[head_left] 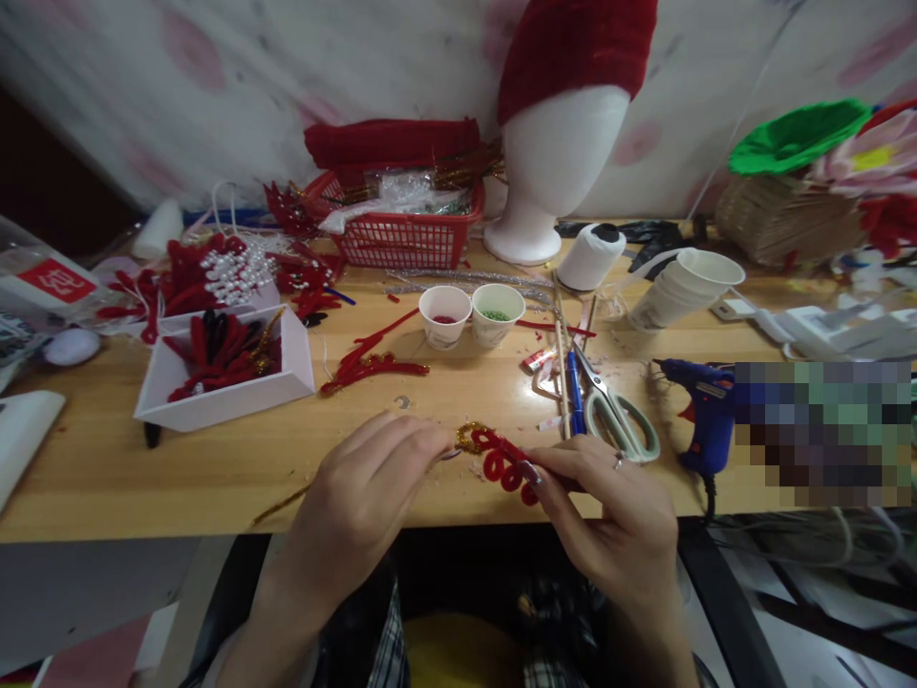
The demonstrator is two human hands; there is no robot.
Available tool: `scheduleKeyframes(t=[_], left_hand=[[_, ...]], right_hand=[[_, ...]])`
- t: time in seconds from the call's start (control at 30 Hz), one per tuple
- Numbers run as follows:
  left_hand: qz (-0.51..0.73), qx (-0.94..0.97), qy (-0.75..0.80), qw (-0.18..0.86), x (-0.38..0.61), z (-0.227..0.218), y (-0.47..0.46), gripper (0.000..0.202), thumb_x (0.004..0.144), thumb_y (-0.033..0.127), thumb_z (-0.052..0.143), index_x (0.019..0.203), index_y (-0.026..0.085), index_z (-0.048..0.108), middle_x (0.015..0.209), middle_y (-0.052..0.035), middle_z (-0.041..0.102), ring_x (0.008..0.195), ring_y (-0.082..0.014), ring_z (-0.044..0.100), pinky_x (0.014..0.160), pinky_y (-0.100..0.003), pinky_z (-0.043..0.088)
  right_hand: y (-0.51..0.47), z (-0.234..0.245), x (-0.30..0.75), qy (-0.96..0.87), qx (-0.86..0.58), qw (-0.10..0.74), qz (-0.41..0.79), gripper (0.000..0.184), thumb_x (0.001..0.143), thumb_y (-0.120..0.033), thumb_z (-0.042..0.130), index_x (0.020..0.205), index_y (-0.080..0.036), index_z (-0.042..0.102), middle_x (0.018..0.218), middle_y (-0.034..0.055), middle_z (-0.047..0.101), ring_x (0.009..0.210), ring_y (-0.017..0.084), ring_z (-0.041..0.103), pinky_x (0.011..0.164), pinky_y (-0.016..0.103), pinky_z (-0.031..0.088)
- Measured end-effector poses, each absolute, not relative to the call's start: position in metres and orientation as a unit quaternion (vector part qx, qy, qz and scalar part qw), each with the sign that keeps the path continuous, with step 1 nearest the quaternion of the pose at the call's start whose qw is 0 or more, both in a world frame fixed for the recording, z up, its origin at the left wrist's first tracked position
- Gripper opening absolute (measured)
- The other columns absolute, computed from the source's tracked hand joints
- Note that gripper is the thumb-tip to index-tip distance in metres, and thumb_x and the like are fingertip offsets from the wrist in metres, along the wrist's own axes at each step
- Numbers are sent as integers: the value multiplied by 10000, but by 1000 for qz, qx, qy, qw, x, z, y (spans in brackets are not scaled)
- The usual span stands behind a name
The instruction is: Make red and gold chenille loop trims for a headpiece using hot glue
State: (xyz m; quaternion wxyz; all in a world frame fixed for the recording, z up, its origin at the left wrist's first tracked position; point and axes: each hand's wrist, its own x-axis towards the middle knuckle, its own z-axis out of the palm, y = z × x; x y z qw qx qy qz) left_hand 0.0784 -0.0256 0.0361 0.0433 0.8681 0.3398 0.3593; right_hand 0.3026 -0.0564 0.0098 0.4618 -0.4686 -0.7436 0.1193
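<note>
Near the table's front edge, my right hand [608, 497] pinches a red pipe cleaner [494, 466] bent into a row of small loops. A gold tinsel pipe cleaner [469, 438] curls around the far left end of the red loops. My left hand [369, 487] has its thumb and fingers closed on the gold strand. A gold length [281, 505] also sticks out on the wrist side of that hand; the stretch between is hidden. Just beyond lies a red branching pipe-cleaner piece [373, 368], and scissors [620, 416] lie by my right hand.
Two paper cups [445, 317] with red and green beads stand ahead. A white box [229, 392] of red pieces sits left, a blue glue gun [706, 411] right. At the back are a red basket [401, 239], a foam head [565, 172], a thread spool [591, 256] and stacked cups [684, 291].
</note>
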Motion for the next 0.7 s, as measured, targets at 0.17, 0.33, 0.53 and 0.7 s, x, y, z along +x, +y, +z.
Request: scheduleKeyframes(t=[0.17, 0.33, 0.53, 0.7], left_hand=[[356, 872, 333, 55, 76, 36, -25, 192, 964, 38, 511, 1085, 152, 608, 970, -60, 732, 915, -168, 673, 921, -313, 527], [387, 853, 334, 100, 77, 31, -19, 91, 942, 84, 596, 984, 159, 624, 893, -29, 734, 835, -137, 678, 854, -264, 541], [397, 845, 339, 116, 79, 32, -18, 61, 960, 138, 588, 955, 181, 631, 852, -20, 739, 778, -140, 692, 775, -270, 562], [383, 858, 331, 88, 78, 36, -22, 88, 956, 87, 573, 996, 145, 627, 890, -46, 737, 843, -146, 680, 850, -268, 541]], right_hand=[[-56, 8, 304, -749, -459, 462, 120, 157, 879, -71, 624, 962, -189, 686, 697, 18, 687, 632, 162, 628, 595, 316, 498], [-58, 9, 306, -746, -446, 473, 146, 175, 867, -54, 638, 964, -193, 686, 711, 14, 659, 641, 156, 596, 593, 311, 478], [-58, 8, 306, -742, -444, 477, 158, 213, 861, -56, 643, 994, -215, 691, 719, 5, 682, 662, 173, 616, 618, 329, 483], [-59, 9, 304, -751, -450, 466, 131, 207, 857, -41, 653, 995, -192, 682, 732, 22, 685, 680, 170, 614, 639, 329, 478]])
